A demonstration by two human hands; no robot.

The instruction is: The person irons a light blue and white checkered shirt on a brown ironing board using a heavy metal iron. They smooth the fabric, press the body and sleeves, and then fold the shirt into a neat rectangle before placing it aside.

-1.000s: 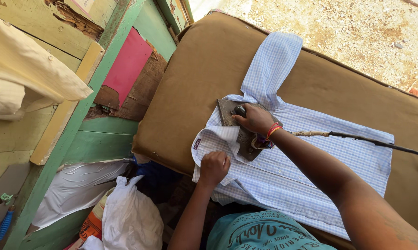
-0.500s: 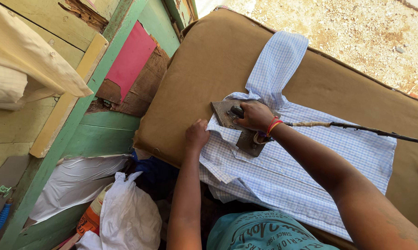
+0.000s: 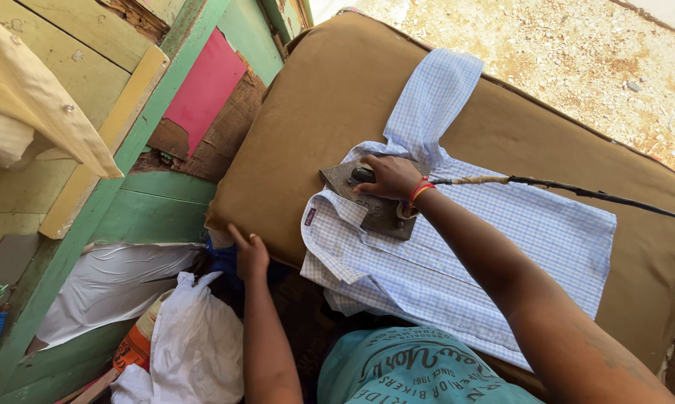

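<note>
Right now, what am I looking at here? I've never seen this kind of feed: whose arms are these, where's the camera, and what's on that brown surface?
The camera sits on a person's head and looks down, so both arms are theirs. The right hand grips the handle of a heavy dark iron, which rests on a pale blue checked shirt near its collar. The shirt is spread over a brown padded table. A black cord runs off to the right. The left hand holds nothing; it rests at the table's near edge, beside a white plastic bag.
</note>
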